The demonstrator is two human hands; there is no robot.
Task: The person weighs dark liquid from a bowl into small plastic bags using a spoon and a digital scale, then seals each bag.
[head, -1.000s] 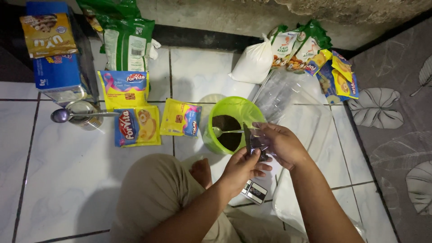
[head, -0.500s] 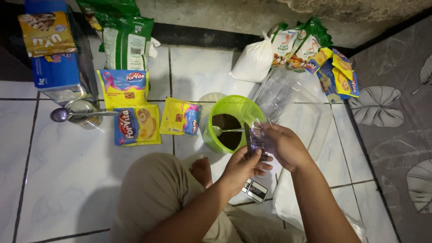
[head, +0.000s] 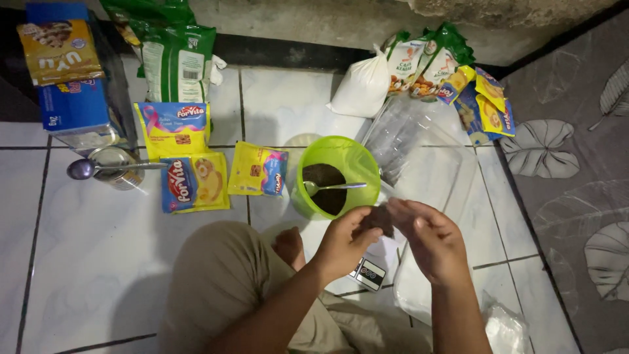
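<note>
Left hand [head: 344, 239] and right hand [head: 429, 236] pinch a small dark crumbly lump [head: 379, 219] between their fingertips — at five o'clock from the lime-green plastic bowl [head: 337, 174].

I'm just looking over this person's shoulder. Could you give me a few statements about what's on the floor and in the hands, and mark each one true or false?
1. Both hands, left hand and right hand, hold a small dark packet between them. True.
2. The green bowl is empty. False: it holds dark powder and a metal spoon.
3. A ladle lies across a tin can at the left. True.
4. The white bag lies inside the green bowl. False: it stands on the tiles near the wall, beyond the bowl.
5. The person sits at a table. False: the things lie on a white tiled floor.
</note>
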